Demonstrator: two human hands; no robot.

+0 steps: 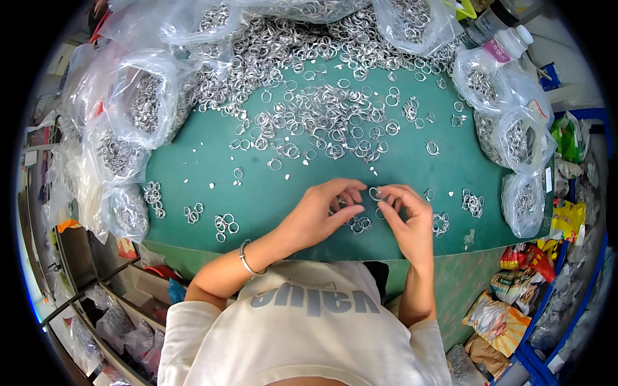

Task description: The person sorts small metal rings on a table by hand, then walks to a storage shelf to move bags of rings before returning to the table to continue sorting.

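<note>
My right hand pinches a silver ring between its fingertips, just above the green tabletop. Close on its left, my left hand curls its fingers and thumb around a few silver rings, partly hidden by the fingers. A small cluster of rings lies on the table beneath and between both hands. Ahead of the hands spreads a loose pile of rings. Another small group of rings rests beside the right wrist.
Clear plastic bags of rings line the left and right sides. A larger ring heap covers the back. Small ring groups sit along the front edge. A white bottle stands at the back right; shelves flank the table.
</note>
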